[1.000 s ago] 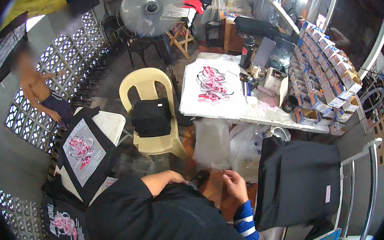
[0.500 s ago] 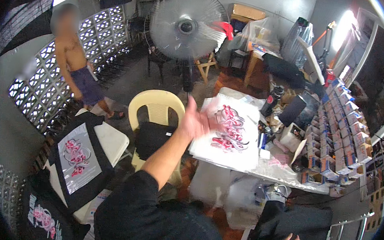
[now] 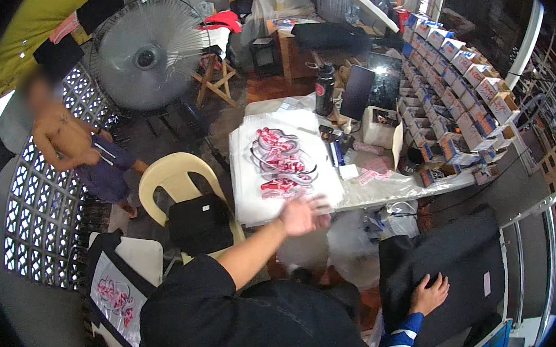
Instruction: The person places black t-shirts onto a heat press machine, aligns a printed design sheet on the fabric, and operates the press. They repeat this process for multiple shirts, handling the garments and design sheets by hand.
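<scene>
My left hand [image 3: 303, 215] reaches forward with fingers apart, near the lower edge of a stack of white sheets [image 3: 320, 184] printed with pink and grey lettering; whether it touches them I cannot tell. My right hand [image 3: 427, 294], in a blue striped sleeve, lies with fingers spread on black fabric [image 3: 459, 255] draped over a metal-framed platen at the right. The fabric carries a small pale label. A pile of folded black cloth [image 3: 195, 226] rests on the cream plastic chair [image 3: 166, 167], left of my left arm.
A shirtless person [image 3: 69, 142] stands at the left. Behind are a pedestal fan [image 3: 144, 56] and wooden stool [image 3: 214, 85]. The worktable [image 3: 382, 189] holds a bottle [image 3: 325, 88] and stepped small boxes [image 3: 453, 103]. A printed black shirt [image 3: 115, 295] lies on a white board at lower left.
My left hand rose from near my body toward the sheets, then came down to their lower edge. My right hand moved right onto the black fabric. The other person shifted beside the chair.
</scene>
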`<move>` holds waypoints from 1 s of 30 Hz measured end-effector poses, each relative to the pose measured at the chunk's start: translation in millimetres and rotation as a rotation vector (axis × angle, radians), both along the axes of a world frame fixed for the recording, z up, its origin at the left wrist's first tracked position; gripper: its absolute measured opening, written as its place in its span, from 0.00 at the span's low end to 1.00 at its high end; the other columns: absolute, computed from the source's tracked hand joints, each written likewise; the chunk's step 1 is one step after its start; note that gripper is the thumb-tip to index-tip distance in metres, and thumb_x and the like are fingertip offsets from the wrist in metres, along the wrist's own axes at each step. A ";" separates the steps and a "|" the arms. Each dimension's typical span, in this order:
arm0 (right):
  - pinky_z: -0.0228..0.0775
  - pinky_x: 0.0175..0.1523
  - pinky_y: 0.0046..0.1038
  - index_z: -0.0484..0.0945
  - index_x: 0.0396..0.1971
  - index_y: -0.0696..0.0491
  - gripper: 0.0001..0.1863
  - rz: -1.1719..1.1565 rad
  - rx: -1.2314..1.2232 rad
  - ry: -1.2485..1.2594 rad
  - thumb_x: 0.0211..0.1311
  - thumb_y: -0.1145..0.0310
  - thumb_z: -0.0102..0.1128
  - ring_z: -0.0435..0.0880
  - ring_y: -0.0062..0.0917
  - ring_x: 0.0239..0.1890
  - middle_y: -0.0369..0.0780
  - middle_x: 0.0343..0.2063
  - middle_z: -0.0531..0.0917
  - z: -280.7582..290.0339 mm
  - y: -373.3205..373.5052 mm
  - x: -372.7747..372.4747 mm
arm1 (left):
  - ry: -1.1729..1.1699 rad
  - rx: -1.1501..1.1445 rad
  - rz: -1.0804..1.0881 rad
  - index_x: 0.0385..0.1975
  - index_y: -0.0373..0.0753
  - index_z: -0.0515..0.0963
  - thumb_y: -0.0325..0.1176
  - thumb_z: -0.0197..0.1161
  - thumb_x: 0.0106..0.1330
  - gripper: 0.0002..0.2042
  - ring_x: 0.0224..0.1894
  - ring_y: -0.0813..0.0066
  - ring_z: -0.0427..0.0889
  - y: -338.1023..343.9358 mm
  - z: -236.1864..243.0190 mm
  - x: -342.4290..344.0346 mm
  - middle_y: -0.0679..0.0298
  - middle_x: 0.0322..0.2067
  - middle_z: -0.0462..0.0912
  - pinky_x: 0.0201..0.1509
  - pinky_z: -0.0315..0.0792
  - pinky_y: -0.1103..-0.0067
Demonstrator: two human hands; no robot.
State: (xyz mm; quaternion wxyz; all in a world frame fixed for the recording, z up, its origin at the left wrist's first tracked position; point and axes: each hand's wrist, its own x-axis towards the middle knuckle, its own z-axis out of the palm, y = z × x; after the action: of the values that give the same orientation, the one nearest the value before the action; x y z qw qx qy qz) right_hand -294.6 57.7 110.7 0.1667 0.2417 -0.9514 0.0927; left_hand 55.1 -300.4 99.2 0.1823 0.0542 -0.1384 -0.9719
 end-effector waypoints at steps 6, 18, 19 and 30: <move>0.55 0.73 0.48 0.77 0.59 0.51 0.25 0.017 -0.019 -0.009 0.69 0.52 0.57 0.68 0.45 0.69 0.46 0.65 0.74 7.7 2.3 2.0 | -0.581 -0.217 -0.581 0.52 0.43 0.77 0.52 0.61 0.71 0.21 0.48 0.65 0.79 142.8 -73.8 -98.3 0.66 0.44 0.78 0.55 0.74 0.65; 0.57 0.72 0.50 0.74 0.61 0.51 0.29 0.033 0.004 -0.078 0.64 0.53 0.61 0.67 0.47 0.68 0.46 0.64 0.74 1.2 11.4 -5.5 | -0.780 -0.066 -0.292 0.53 0.46 0.77 0.61 0.58 0.70 0.26 0.50 0.68 0.76 156.5 -92.4 -166.8 0.65 0.52 0.77 0.53 0.71 0.66; 0.59 0.70 0.50 0.78 0.55 0.53 0.25 0.075 -0.047 -0.026 0.61 0.56 0.64 0.70 0.49 0.66 0.48 0.61 0.75 -2.0 13.1 -5.5 | -0.697 -0.070 -0.269 0.50 0.46 0.78 0.63 0.58 0.69 0.26 0.50 0.69 0.76 152.4 -80.0 -174.5 0.66 0.50 0.78 0.51 0.72 0.67; 0.71 0.61 0.42 0.69 0.65 0.56 0.45 0.820 -0.304 -0.471 0.47 0.56 0.77 0.78 0.48 0.55 0.55 0.53 0.77 84.6 -71.1 48.9 | -0.783 -0.815 0.095 0.40 0.34 0.84 0.35 0.70 0.67 0.10 0.38 0.77 0.81 123.4 2.1 -197.7 0.66 0.35 0.85 0.45 0.76 0.77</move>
State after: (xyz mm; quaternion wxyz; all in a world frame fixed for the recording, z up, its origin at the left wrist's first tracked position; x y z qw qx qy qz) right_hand -245.7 -13.4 195.3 -0.0697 0.5414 -0.7655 0.3406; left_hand -142.7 -177.1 101.3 0.1673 0.3420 -0.5571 -0.7380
